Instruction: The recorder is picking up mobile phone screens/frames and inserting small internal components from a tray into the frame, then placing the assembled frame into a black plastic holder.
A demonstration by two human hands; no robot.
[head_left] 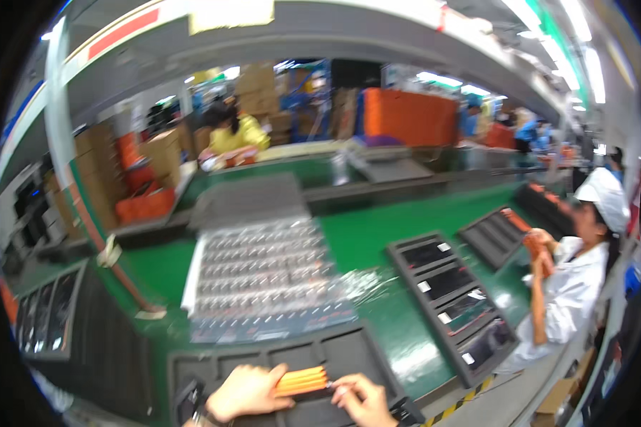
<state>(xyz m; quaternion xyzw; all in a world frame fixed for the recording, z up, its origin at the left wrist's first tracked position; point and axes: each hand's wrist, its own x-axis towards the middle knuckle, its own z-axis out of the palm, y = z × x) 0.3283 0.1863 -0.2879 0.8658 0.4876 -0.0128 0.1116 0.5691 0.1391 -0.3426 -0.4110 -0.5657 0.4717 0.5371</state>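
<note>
My left hand [246, 393] grips a small bundle of orange ribbed bars [300, 381], with thumb and fingers closed round its left end. At the bundle's right end my right hand [365, 401] is closed in a pinch. A small dark and light bit shows at its fingertips; blur hides what exactly it pinches. Both hands are over a black tray [285, 352] divided into compartments, at the near edge of the green table. Behind it lies a clear plastic sheet [263, 277] with rows of small pockets.
To the right, a long black tray [452, 302] holds dark flat panels. Beyond it, a co-worker [573, 263] in white holds orange pieces beside another tray [495, 236]. At left stands a stack of black trays [96, 349] and a post [96, 235]. Another person [238, 135] in yellow sits across.
</note>
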